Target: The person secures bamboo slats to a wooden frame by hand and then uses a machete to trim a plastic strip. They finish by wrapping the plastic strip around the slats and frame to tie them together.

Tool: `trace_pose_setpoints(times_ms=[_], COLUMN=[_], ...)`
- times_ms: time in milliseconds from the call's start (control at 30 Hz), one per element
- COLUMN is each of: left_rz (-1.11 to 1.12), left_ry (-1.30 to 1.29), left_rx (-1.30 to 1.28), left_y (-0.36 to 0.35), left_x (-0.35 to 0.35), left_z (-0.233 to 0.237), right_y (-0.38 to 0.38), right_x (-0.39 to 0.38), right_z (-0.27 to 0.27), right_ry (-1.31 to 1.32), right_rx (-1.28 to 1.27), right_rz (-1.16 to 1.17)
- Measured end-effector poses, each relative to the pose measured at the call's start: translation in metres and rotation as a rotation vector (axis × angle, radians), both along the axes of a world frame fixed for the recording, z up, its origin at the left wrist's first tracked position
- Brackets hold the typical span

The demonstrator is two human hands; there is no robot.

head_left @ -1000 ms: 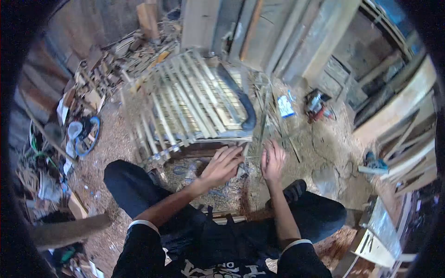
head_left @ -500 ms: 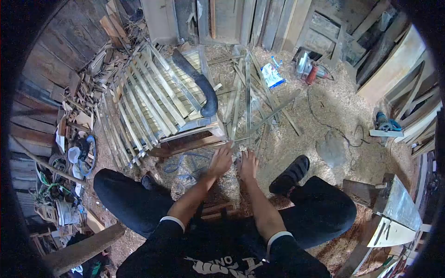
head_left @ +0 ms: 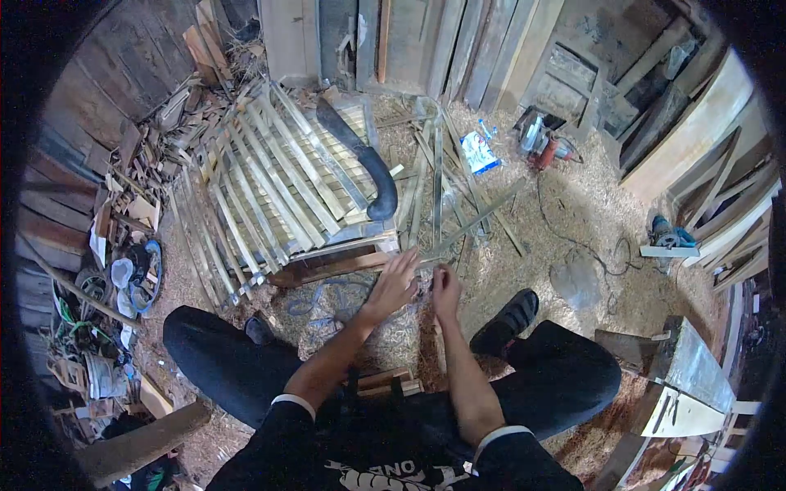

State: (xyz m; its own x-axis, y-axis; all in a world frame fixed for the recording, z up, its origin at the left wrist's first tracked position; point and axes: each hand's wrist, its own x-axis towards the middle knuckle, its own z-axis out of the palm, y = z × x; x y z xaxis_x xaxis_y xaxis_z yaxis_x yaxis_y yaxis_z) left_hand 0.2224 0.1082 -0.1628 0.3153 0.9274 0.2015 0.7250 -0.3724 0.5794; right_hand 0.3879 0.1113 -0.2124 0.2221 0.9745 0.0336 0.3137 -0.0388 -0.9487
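Lots of wood strips (head_left: 270, 176) make a big pile w/ a big knife (head_left: 380, 184) on top. Next, one long thin strip (head_left: 483, 217) is just past the hands, its near end close by the R hand (head_left: 446, 292). Long way runs fwd & off to the right. Prob. light, a bit bendy, maybe scratchy; best held nr the middle. L hand (head_left: 395, 282): fingers fairly straight, can't tell if it grips. R hand: curled narrow, can't tell what's inside.

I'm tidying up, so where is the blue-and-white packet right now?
In the head view, the blue-and-white packet lies above and right of centre, between thin wooden strips on its left and the red power tool.
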Motion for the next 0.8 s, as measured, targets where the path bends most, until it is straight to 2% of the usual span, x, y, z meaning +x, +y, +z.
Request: trace_pose_setpoints(times_ms=[33,133,200,267,333,367,400,467,500,533,567,600,667,700,733,800], left_rz=[0.006,0.020,0.011,0.012,-0.009,-0.007,0.003,0.037,0.178,0.169,0.160,0.156,0.120,0.083,0.094,0.093], left_ry=[-0.060,-0.208,-0.220,-0.278,-0.518,-0.504,-0.498,-0.470,-0.651,-0.652,-0.492,-0.329,-0.348,-0.367,-0.358,-0.142], left_rx=[0.002,-0.013,-0.465,-0.446,-0.021,0.077,0.084,-0.197,-0.558,-0.556,-0.264,0.029,0.123,0.204,0.214,0.238], left_y=[0.003,0.004,0.006,0.002,0.002,0.007,0.007,0.004,-0.001,-0.004,-0.005,-0.003,-0.005,-0.007,-0.008,-0.006], left_x=[-0.001,-0.006,-0.004,0.002,0.021,0.029,0.024,0.019,0.013,0.001,-0.016,-0.030,-0.051,-0.060,-0.069,-0.083], left_z=[0.016,0.059,0.086,0.080,0.069,0.069,0.073,0.083,0.118,0.119,0.120,0.122,0.151,0.170,0.185,0.217], right_y=[0.013,0.035,0.040,0.044,0.049,0.055,0.061,0.077,0.081,0.085,0.090,0.096,0.104,0.106,0.107,0.108], right_x=[0.000,-0.005,-0.008,-0.013,-0.022,-0.023,-0.022,-0.013,-0.002,0.010,0.021,0.031,0.045,0.048,0.047,0.041], right_z=[0.033,0.131,0.172,0.211,0.247,0.260,0.275,0.293,0.304,0.316,0.325,0.328,0.327,0.327,0.325,0.323], right_ry=[0.003,-0.033,-0.042,-0.048,0.126,0.068,-0.105,-0.293,-0.297,-0.506,-0.712,-0.712,-0.749,-0.795,-0.784,-0.794], right_rx=[0.115,0.182,0.227,0.271,0.193,0.270,0.379,0.574,0.575,0.567,0.562,0.575,0.561,0.469,0.482,0.396], right_rz=[0.040,0.180,0.204,0.224,0.266,0.297,0.314,0.303,0.301,0.290,0.272,0.266,0.187,0.197,0.205,0.273])
